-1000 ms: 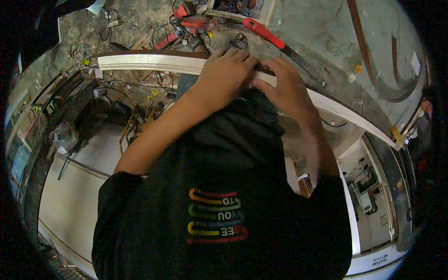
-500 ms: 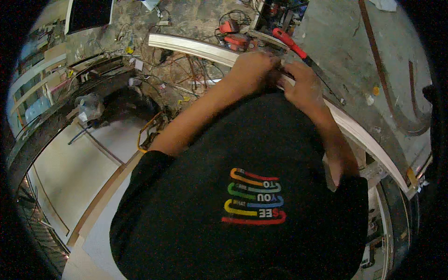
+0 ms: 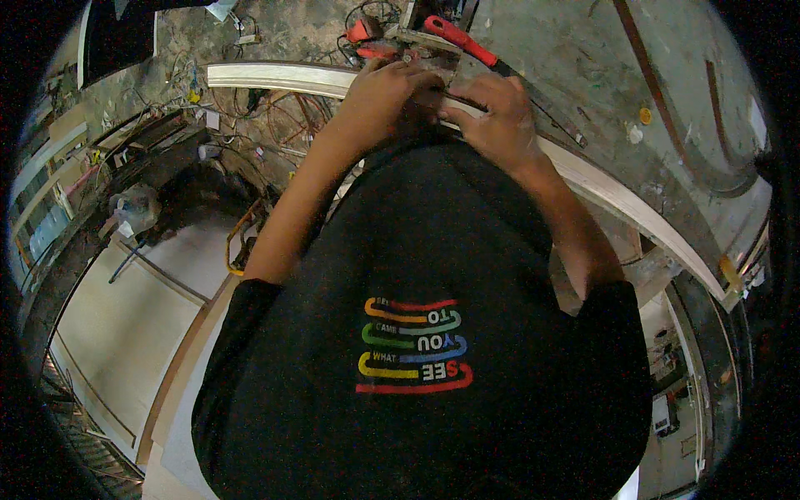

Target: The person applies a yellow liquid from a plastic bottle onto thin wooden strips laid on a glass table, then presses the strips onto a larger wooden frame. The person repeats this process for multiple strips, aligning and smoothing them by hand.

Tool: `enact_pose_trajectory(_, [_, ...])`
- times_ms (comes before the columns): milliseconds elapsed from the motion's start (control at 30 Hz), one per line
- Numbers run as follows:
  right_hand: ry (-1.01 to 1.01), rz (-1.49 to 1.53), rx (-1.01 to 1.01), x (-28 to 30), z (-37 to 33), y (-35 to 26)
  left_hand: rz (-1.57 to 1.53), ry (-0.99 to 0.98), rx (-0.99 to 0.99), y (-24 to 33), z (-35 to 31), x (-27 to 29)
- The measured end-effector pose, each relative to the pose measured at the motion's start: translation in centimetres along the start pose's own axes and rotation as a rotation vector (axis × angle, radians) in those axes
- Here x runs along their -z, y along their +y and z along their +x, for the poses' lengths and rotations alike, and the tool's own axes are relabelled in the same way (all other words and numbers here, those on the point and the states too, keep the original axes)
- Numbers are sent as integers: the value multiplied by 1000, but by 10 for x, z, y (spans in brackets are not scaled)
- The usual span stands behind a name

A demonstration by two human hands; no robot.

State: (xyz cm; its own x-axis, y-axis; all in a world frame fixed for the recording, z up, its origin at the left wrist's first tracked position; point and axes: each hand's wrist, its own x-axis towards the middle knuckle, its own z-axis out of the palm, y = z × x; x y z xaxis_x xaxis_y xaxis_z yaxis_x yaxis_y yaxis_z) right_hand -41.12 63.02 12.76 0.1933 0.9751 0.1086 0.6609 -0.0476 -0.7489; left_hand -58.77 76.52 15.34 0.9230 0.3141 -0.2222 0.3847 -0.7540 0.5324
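A long pale wooden moulding (image 3: 275,77) runs across in front of my body, its surface grooved lengthwise. Over its middle my left hand (image 3: 383,104) is bent with curled fingers, and a dark shadow hides what lies in them. Close by on the right, my right hand (image 3: 500,117) is also closed, thumb and fingers drawn together at the moulding's near edge. Whether it grips the moulding or some small piece there cannot be made out. Just beyond my hands lies a red-handled tool (image 3: 454,35) with a long, thin dark blade.
Red power tools (image 3: 364,32) with cords lie beyond the moulding. Loose wires and scraps litter the floor at the left. A pale panel (image 3: 125,333) stands at lower left, near a clear plastic bag (image 3: 135,208). A yellow-orange bent rod (image 3: 237,242) is beside my left arm.
The view has shifted, so the moulding, tools and hands all appear further left. My right hand is slightly further from my left, and both still bend over the moulding.
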Motion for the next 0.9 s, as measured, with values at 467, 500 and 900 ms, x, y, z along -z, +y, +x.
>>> enact_pose_trajectory(467, [-104,124,-114,5,7,1,-67,328,210,-15,-15,-11])
enact_pose_trajectory(500, [-123,131,-101,5,8,2,-48,365,204,-16,-16,-13])
enact_pose_trajectory(900, [-39,262,-4,20,-9,-3,68,240,124,-11,-20,-16])
